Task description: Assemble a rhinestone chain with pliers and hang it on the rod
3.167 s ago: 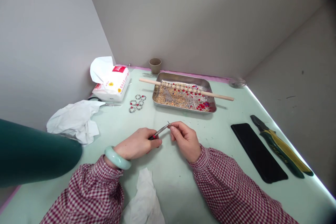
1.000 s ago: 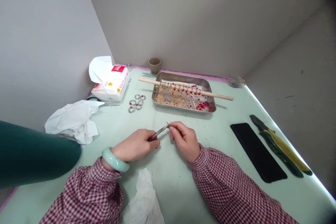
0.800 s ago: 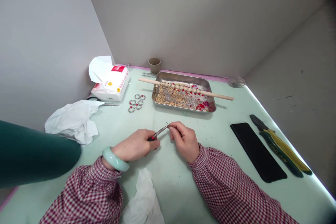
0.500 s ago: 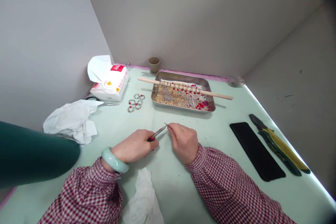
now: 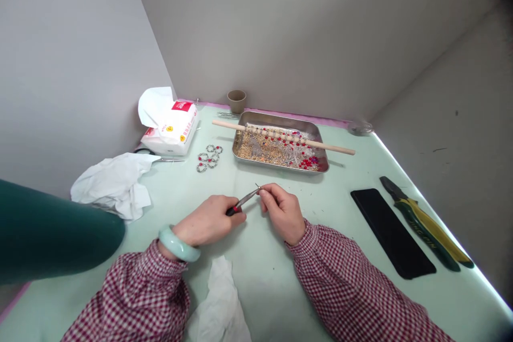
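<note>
My left hand, with a pale green bangle on the wrist, is closed round small pliers with red grips; their thin metal jaws point up and right. My right hand is pinched on a tiny piece of wire at the jaw tips; the piece is too small to make out. Both hands rest low over the mint-green table, a little in front of a steel tray of gold and red beads. A wooden rod carrying a row of beads lies across the tray.
Several small beaded rings lie left of the tray, by a tissue pack and crumpled tissue. Another tissue lies between my arms. A black strip and yellow-green pliers lie at right. Another person's dark green sleeve reaches in at left. A small cup stands at the back.
Hardly anything differs: both hands keep the same grip at the pliers' tips, with only small shifts of the fingers and of the view.
</note>
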Tool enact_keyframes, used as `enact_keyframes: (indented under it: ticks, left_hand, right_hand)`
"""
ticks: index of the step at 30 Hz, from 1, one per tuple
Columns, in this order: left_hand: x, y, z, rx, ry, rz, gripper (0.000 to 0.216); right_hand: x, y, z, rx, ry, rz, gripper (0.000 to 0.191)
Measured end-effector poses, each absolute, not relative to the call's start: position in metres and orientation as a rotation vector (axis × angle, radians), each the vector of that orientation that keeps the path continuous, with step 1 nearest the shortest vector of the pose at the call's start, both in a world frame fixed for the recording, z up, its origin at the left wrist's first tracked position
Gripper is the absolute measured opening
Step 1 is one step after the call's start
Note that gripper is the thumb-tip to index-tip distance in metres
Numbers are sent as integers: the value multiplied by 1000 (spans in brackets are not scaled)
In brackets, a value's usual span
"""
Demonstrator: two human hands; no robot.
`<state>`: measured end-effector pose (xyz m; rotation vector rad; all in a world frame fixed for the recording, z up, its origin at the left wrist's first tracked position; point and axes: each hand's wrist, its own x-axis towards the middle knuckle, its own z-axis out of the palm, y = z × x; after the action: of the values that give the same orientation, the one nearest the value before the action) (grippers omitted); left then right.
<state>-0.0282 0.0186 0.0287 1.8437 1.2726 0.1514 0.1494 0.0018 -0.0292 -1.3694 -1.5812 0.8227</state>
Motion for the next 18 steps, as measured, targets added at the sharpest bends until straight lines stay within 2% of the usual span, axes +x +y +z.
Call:
enact_keyframes:
  ticks: [7,14,18]
  left_hand:
    - [-19,20,20,1655,1238,521,23]
    - [-16,20,14,1573,1276,646,19]
    - [-17,22,13,1432,1252,706,19]
  right_hand:
    - [147,-6,-25,-1302,-1783,707,18]
    - [145,-9,-26,-1263,-1827,677,14]
    - [147,-7,-27,-1281,-1715,780,15]
